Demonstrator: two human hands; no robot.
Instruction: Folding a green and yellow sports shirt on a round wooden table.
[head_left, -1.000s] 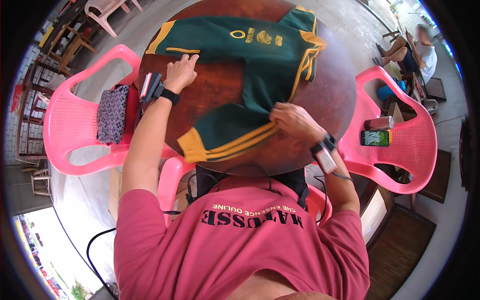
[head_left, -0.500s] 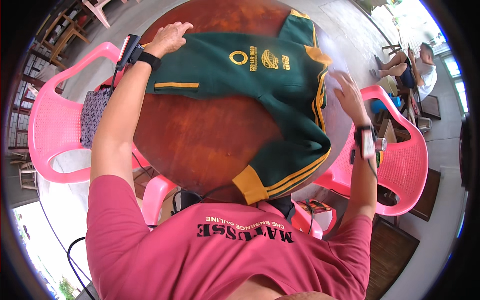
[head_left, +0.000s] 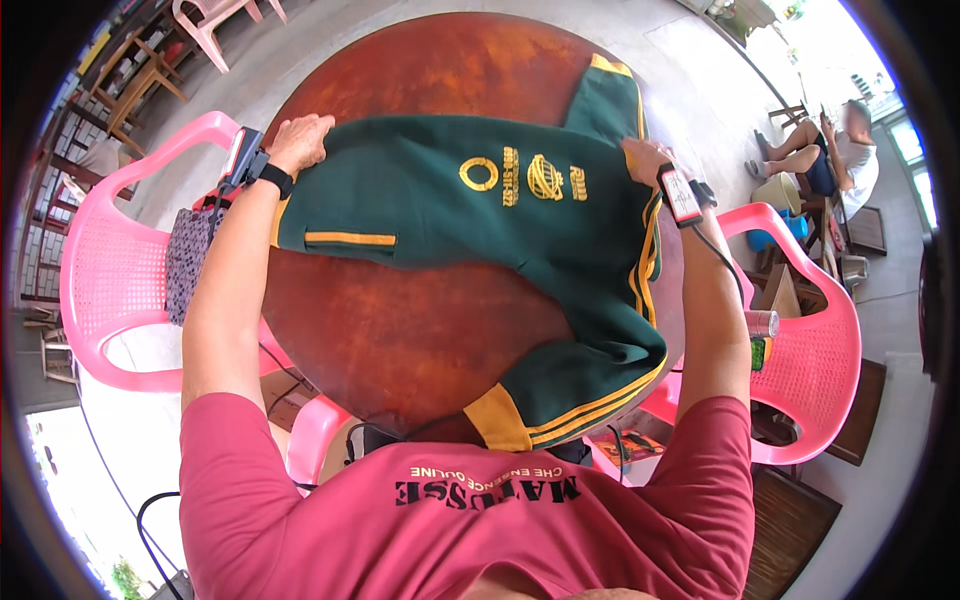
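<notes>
A dark green jacket with yellow trim and yellow back printing lies on a round brown wooden table. Its hem is at the left and its collar at the right. One sleeve bends toward me with its yellow cuff at the near edge; the other points away. My left hand is closed on the far corner of the hem. At the collar, the fingers of my right hand are closed on the cloth, partly hidden by the hand itself. Both wrists wear straps with small devices.
Pink plastic chairs stand to the left and right of the table. A patterned cloth bag hangs by the left chair. A metal can is near the right chair. Beyond it, a person sits beside buckets.
My left hand has gone from stretched fingers to a grip at the hem. My right hand has moved inward onto the collar and closed. The jacket appears lower in view.
</notes>
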